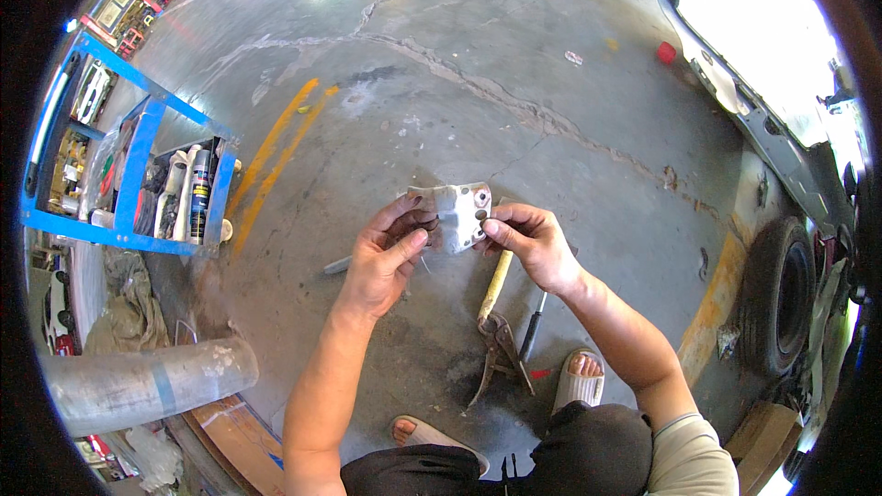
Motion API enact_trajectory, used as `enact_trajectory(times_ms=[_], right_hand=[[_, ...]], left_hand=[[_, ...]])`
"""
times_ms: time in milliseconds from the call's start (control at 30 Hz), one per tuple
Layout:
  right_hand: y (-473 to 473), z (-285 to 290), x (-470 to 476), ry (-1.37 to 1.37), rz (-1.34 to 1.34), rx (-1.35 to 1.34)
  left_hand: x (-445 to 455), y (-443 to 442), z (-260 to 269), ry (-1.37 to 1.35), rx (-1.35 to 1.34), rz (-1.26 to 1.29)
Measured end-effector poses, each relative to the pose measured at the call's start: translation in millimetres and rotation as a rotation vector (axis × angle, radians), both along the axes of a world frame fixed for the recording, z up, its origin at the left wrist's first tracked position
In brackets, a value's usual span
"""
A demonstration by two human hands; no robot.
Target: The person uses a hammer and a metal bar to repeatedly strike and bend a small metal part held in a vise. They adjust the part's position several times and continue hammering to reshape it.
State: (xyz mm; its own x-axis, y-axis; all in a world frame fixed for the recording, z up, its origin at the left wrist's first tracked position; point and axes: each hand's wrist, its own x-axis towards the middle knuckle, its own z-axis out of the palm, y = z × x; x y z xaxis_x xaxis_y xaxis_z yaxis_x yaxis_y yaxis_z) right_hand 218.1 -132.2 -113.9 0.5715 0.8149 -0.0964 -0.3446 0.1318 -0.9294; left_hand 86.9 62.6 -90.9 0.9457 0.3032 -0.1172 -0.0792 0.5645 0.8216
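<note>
Both of my hands hold a bent sheet-metal bracket with several holes, up above the concrete floor. My left hand pinches its left end between thumb and fingers. On the right edge, beside the holes, sits the thumb of my right hand, its fingers partly hidden behind the metal. Below the bracket, rusty locking pliers lie on the floor with their handles spread. A yellow-wrapped handle and a black-handled tool lie near them; their upper ends are partly hidden by my right hand.
A blue metal cart with spray cans stands at the left. A large metal cylinder and cardboard are at lower left. To the right are a tire and a long vehicle body panel. My sandaled feet flank the lower middle.
</note>
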Motion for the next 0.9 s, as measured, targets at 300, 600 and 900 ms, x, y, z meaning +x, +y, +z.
enact_trajectory(times_ms=[300,600,900], right_hand=[[-3,2,-2,-0.067,0.032,0.036],[-14,9,-1,0.071,0.113,-0.045],[-13,28,-12,0.299,0.218,0.071]], left_hand=[[4,-1,12,-0.027,-0.044,-0.008],[6,-3,15,0.072,-0.019,0.056],[6,3,14,0.071,0.176,0.101]])
